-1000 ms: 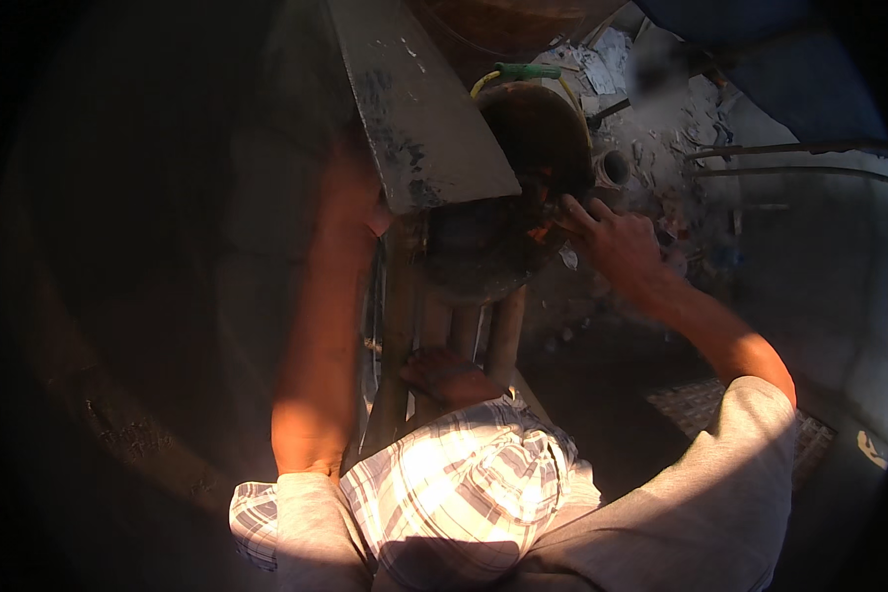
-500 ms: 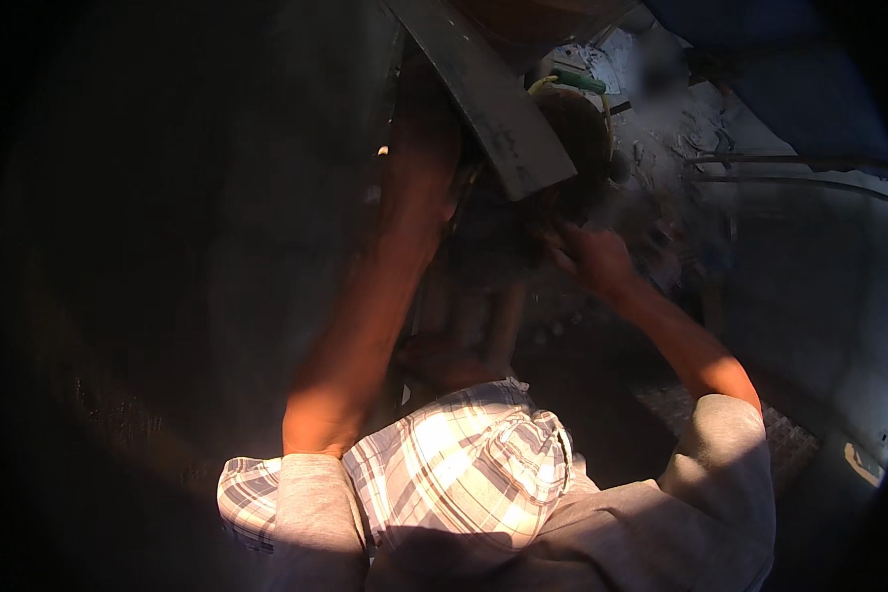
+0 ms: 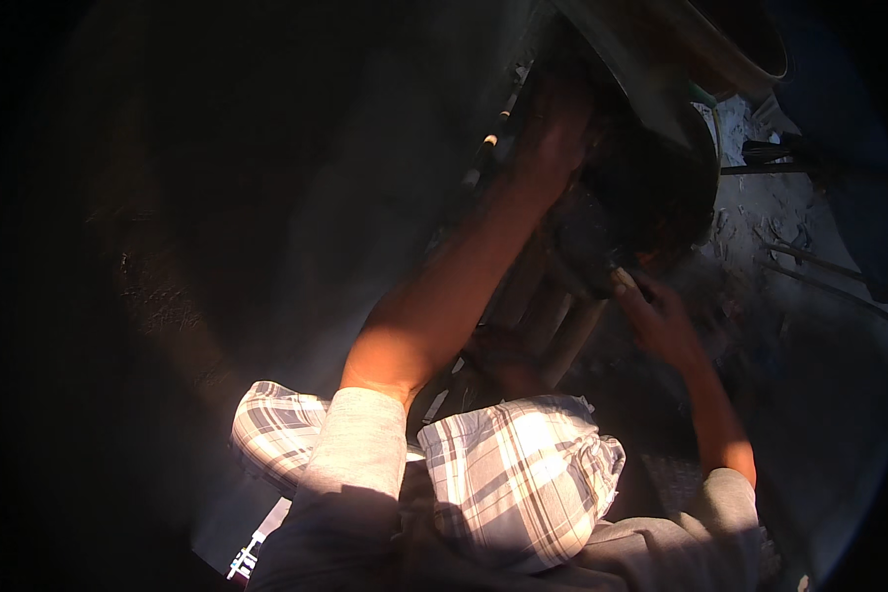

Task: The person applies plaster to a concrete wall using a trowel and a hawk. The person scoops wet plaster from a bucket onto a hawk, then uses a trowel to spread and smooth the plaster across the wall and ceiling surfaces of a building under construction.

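Note:
My left hand (image 3: pixel 555 128) reaches far up into deep shadow, against the side of a dark round vessel (image 3: pixel 661 187) that sits under a slanted grey plank (image 3: pixel 636 74). Its fingers are too dark to make out. My right hand (image 3: pixel 661 321) comes up from the lower right, and its thumb and fingertips pinch the lower edge of the same vessel. Sunlight falls on my left forearm and on my knees in plaid shorts (image 3: pixel 523 474).
Wooden legs (image 3: pixel 562 331) of a stand run down between my arms. A large curved rim (image 3: pixel 750 49) shows at the top right. Thin dark rods (image 3: pixel 809 261) lie on pale, littered ground to the right. The left half is dark ground.
The view has swung so the plank and vessel now sit higher and further right. My left arm has stretched further up. My right hand stays at the vessel's lower edge.

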Demonstrator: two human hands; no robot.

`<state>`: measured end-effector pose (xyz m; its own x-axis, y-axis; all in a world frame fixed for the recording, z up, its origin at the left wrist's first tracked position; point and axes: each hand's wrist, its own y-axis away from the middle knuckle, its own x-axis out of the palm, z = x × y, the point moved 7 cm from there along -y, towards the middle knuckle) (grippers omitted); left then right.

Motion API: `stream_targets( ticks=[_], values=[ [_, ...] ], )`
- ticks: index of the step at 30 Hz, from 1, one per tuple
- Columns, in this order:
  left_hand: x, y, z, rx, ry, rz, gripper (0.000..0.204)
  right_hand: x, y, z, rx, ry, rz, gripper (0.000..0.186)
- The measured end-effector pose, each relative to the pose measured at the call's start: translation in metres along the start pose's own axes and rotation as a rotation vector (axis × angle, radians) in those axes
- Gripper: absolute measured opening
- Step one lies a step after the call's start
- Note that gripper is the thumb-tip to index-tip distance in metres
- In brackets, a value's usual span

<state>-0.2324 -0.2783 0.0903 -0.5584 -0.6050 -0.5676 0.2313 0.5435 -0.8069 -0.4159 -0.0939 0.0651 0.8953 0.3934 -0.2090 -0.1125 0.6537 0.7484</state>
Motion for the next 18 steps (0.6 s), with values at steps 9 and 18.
stream_targets(
  ticks=[9,18],
  values=[
    [0.053,0.037,0.13,-1.157,1.093,0.207,0.053,-0.027,-0.004,0.018,0.07,-0.088,-0.042,0.059],
    [0.032,0.08,0.15,-1.684,1.115,-0.245,0.072,-0.037,-0.003,0.028,0.043,-0.088,-0.073,0.046]
  ],
)
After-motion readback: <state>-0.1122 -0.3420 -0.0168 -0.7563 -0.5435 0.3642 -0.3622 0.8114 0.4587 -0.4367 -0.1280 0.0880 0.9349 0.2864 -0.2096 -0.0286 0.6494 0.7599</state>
